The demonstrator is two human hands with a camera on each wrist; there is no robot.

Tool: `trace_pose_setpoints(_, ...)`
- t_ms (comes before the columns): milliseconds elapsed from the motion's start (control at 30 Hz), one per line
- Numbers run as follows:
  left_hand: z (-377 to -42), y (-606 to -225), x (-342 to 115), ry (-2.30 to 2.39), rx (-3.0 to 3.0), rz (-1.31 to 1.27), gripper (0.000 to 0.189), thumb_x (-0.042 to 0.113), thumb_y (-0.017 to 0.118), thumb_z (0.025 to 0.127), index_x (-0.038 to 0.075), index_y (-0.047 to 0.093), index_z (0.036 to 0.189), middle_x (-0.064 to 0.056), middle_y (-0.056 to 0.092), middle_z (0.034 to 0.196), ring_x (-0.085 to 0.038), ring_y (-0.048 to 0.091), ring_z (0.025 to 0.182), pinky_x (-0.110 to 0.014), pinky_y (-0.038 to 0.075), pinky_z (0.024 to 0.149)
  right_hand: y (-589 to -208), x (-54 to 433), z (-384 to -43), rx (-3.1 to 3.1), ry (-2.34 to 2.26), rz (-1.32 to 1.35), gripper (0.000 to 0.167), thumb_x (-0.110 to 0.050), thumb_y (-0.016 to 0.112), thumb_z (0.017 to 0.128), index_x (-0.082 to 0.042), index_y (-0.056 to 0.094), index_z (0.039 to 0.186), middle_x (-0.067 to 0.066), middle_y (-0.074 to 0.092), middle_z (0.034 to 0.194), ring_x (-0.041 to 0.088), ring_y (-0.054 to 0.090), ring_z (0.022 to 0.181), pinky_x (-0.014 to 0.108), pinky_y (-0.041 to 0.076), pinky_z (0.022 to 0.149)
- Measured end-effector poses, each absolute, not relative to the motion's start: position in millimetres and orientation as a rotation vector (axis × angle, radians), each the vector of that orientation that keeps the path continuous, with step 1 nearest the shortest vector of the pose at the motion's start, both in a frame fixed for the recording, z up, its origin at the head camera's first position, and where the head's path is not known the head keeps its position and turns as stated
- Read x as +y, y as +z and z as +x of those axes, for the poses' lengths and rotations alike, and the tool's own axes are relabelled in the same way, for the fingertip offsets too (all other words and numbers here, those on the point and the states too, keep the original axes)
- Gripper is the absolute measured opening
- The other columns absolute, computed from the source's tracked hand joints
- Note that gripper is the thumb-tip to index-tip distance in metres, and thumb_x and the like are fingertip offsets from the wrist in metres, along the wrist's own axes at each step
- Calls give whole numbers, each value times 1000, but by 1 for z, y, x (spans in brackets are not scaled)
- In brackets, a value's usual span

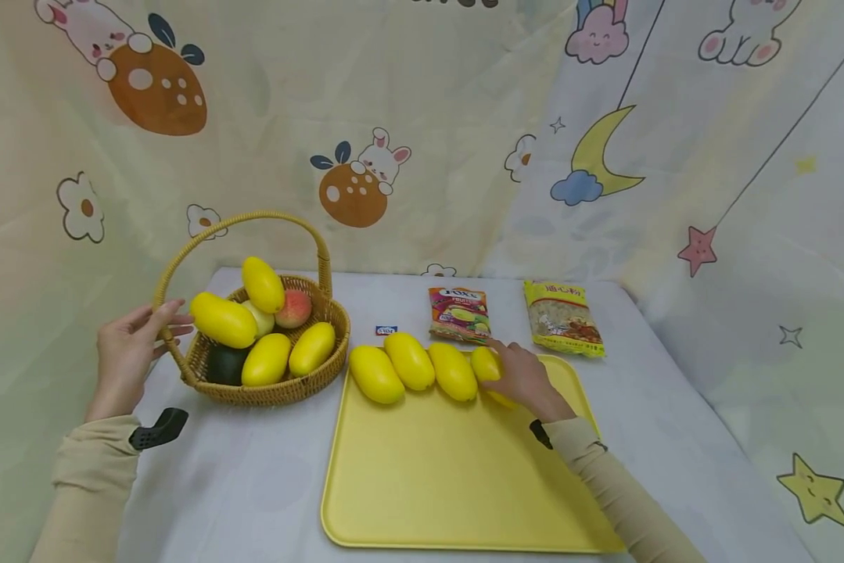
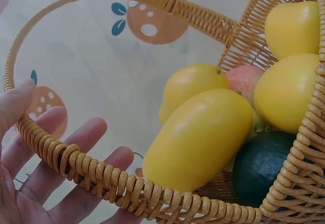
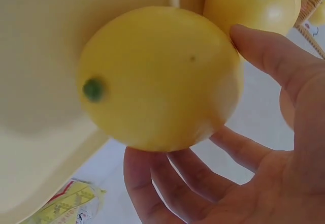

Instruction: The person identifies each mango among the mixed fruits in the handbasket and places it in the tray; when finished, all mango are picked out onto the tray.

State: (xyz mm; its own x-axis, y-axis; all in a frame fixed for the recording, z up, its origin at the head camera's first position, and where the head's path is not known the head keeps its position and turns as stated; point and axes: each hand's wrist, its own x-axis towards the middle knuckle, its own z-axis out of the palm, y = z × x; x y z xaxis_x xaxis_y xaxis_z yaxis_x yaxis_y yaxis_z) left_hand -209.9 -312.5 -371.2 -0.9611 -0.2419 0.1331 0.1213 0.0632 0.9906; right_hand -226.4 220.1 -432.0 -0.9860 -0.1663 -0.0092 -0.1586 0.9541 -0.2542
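Note:
At the left stands a wicker basket (image 1: 274, 393) with a tall arched handle (image 1: 267, 214). My left hand (image 1: 126, 352) holds the foot of that handle, thumb on one side and fingers behind it. Inside the basket lie several yellow mangoes (image 2: 203, 137), a peach (image 1: 294, 308), a dark green fruit (image 2: 264, 165) and a partly hidden pale green one (image 1: 260, 319). My right hand (image 1: 523, 379) grips a mango (image 3: 157, 82) between thumb and fingers at the right end of a row on the yellow tray (image 1: 457, 477). Three other mangoes (image 1: 409, 361) lie beside it along the tray's far edge.
Behind the tray lie a red candy bag (image 1: 459, 314), a small blue packet (image 1: 386, 331) and a clear yellow-topped food bag (image 1: 564, 319). A white cloth (image 1: 246, 477) covers the table, and a patterned curtain (image 1: 464, 156) hangs around its back and sides.

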Motion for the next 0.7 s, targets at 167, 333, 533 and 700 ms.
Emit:
trace_pose_setpoints(167, -210, -371, -313, -1979, -2069, 122, 33, 33, 66, 91, 14, 68, 118, 12, 73, 80, -1, 69, 72, -12, 50, 62, -431, 221, -227, 3118, -427, -277, 69, -36, 76, 81, -5, 50, 137, 17, 59, 101, 25, 54, 78, 42, 49, 67)
trace_pose_setpoints(333, -210, -371, -313, -1961, -2091, 130, 34, 34, 65, 92, 14, 68, 119, 13, 72, 80, -1, 69, 73, -12, 50, 62, -429, 221, -226, 3150, -427, -307, 67, -35, 75, 82, -4, 50, 137, 17, 60, 101, 25, 54, 76, 41, 49, 67)
trace_pose_setpoints(533, -210, -371, -313, -1940, -2116, 129, 34, 35, 63, 92, 15, 67, 120, 14, 72, 81, 0, 69, 73, -12, 49, 62, -423, 216, -228, 3147, -450, -316, 65, -32, 74, 84, -3, 49, 137, 16, 60, 98, 22, 51, 72, 38, 46, 64)
trace_pose_setpoints(700, -210, -371, -313, -1918, -2140, 143, 36, 36, 63, 93, 15, 66, 122, 14, 72, 81, 1, 68, 73, -12, 48, 62, -414, 206, -232, 3117, -473, -307, 66, -32, 74, 85, -3, 48, 139, 18, 60, 104, 23, 51, 72, 38, 48, 65)
